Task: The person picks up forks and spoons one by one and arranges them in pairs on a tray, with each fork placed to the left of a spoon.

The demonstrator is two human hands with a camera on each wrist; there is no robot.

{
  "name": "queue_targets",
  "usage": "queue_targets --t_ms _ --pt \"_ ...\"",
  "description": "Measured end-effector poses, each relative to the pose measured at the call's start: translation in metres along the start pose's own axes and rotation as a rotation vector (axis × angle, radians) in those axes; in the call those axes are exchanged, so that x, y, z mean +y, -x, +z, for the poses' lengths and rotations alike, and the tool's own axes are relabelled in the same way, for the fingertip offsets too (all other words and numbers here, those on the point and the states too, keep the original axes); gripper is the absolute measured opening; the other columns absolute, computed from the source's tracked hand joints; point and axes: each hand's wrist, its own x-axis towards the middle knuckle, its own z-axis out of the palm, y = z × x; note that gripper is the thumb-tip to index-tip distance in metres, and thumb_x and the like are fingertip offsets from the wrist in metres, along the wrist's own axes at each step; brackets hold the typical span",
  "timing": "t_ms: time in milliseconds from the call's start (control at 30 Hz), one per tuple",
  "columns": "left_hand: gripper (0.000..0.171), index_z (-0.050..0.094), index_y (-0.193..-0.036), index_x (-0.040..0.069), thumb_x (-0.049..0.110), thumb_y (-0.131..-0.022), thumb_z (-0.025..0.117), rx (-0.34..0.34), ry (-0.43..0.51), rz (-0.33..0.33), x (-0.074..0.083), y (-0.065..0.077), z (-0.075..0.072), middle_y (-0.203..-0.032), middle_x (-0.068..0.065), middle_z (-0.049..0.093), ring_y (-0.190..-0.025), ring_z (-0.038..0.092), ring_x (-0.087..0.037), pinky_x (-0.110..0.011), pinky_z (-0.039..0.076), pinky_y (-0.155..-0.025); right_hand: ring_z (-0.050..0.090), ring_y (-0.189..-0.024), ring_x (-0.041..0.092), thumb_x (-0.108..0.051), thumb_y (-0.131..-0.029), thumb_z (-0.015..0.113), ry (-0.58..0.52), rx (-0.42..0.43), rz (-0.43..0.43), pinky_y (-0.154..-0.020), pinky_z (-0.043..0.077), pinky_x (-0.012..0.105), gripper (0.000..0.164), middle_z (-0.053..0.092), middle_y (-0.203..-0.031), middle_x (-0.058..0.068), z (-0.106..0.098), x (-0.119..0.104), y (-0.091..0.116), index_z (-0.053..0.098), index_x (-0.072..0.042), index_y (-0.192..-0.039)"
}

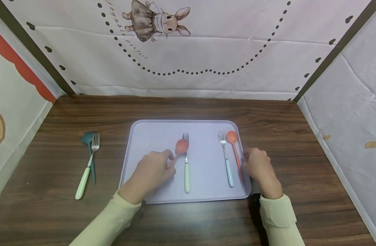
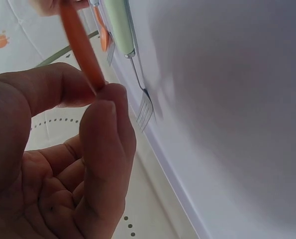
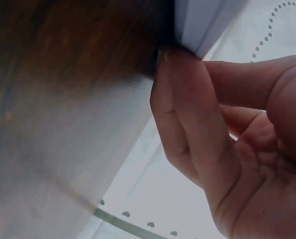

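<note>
My left hand (image 1: 152, 171) pinches the handle of an orange spoon (image 1: 182, 146) between thumb and fingertips, over the lilac tray (image 1: 206, 160). The spoon's bowl overlaps a fork with a pale green handle (image 1: 186, 177) lying on the tray. In the left wrist view, the spoon handle (image 2: 83, 50) rises from the pinched fingertips. My right hand (image 1: 258, 165) grips the tray's right rim, with thumb and fingertips meeting at the tray edge (image 3: 200, 25) in the right wrist view. Beside that hand, a second orange spoon (image 1: 232, 137) and a blue-handled fork (image 1: 229, 172) lie on the tray.
On the wooden table (image 1: 46, 164), left of the tray, lie a teal spoon (image 1: 87, 137) and another green-handled fork (image 1: 82, 184), partly overlapping. A printed cloth wall (image 1: 206, 54) stands behind the table, with cloth walls at both sides.
</note>
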Motion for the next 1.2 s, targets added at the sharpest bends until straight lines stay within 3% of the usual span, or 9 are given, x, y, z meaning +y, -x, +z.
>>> queue_targets --t_ms 267,900,1200 --pt "0.02 0.065 -0.093 0.009 0.021 -0.078 0.063 -0.011 -0.004 0.015 0.006 -0.004 0.002 -0.053 0.006 0.048 -0.046 0.043 -0.011 -0.028 0.038 -0.043 0.055 -0.068 0.026 -0.007 -0.086 0.056 -0.014 -0.016 0.022 -0.056 0.05 0.041 0.031 0.062 -0.1 0.024 0.0 0.0 0.0 0.061 0.005 -0.113" --pt "0.015 0.065 -0.088 0.01 0.021 -0.08 0.061 -0.033 -0.022 0.071 0.017 -0.013 0.008 -0.054 0.003 0.048 -0.048 0.043 -0.013 -0.028 0.037 -0.042 0.056 -0.072 0.027 -0.007 -0.085 0.057 -0.002 0.001 0.003 -0.064 0.051 0.048 0.03 0.063 -0.101 0.024 0.001 0.001 0.0 0.062 0.005 -0.111" --pt "0.009 0.054 -0.068 0.015 0.016 -0.074 0.061 0.003 -0.061 0.122 0.021 -0.017 0.012 -0.052 0.002 0.046 -0.047 0.04 -0.014 -0.03 0.035 -0.039 0.056 -0.076 0.03 -0.007 -0.084 0.057 0.005 -0.002 -0.01 -0.071 0.048 0.053 0.029 0.063 -0.101 0.025 -0.001 0.0 -0.001 0.062 0.006 -0.11"
